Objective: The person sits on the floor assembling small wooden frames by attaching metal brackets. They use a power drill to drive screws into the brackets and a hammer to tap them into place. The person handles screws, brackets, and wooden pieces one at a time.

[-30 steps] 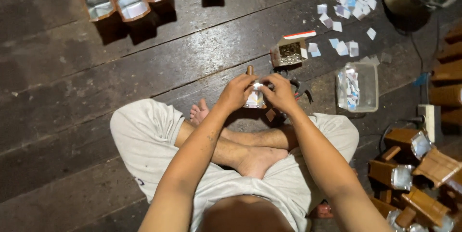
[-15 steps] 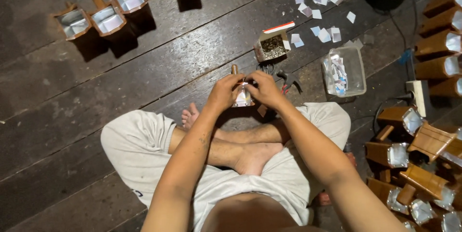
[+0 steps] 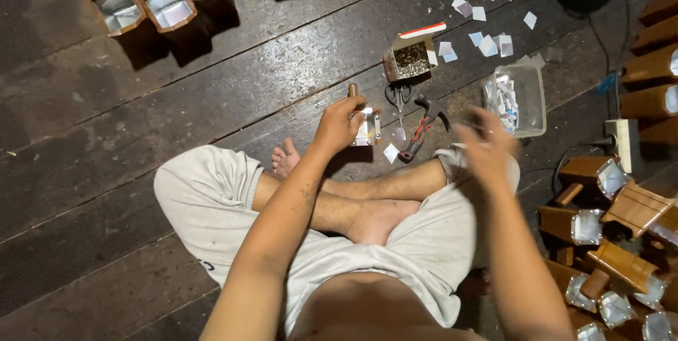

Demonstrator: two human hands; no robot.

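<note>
The left hand (image 3: 339, 123) grips a small wooden box with a shiny foil lining (image 3: 366, 126), fingers curled round its near side, holding it on the plank floor (image 3: 141, 136) just past the crossed feet. The right hand (image 3: 487, 147) hovers at about three o'clock from the box, blurred; its fingers seem loosely spread and empty, though I cannot tell for sure. A hammer (image 3: 424, 125) and scissors (image 3: 397, 97) lie between the hands. A clear plastic tub (image 3: 526, 97) sits at one o'clock from the right hand.
</note>
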